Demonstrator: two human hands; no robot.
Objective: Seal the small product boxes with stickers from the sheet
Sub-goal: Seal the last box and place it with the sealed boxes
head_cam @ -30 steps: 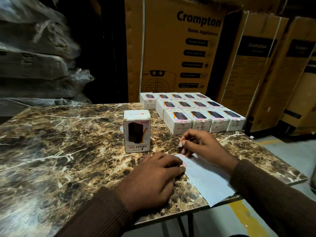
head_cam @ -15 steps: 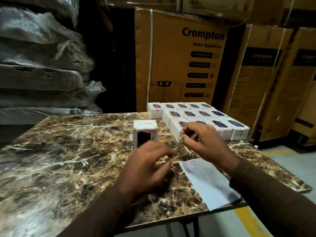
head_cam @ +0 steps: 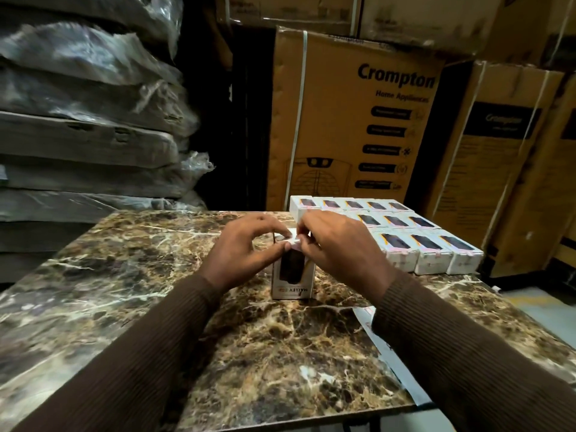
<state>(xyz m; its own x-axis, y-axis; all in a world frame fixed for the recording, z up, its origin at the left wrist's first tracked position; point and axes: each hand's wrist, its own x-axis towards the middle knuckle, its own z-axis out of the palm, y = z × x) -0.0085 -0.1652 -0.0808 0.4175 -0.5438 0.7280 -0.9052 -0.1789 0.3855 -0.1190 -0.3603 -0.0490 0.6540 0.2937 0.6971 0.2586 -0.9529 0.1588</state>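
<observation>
Behind the fingers (head_cam: 288,244), the large brown carton (head_cam: 355,120) reads "Crompton" in bold dark letters, with "Home Appliances" beneath; its dark label strips lower down are too blurred to read. To the right of the fingers, a second carton (head_cam: 498,145) bears a faint "Crompton" on a black panel. Directly below the fingers, the small upright box (head_cam: 293,288) shows "HALLEY" printed upside down.
</observation>
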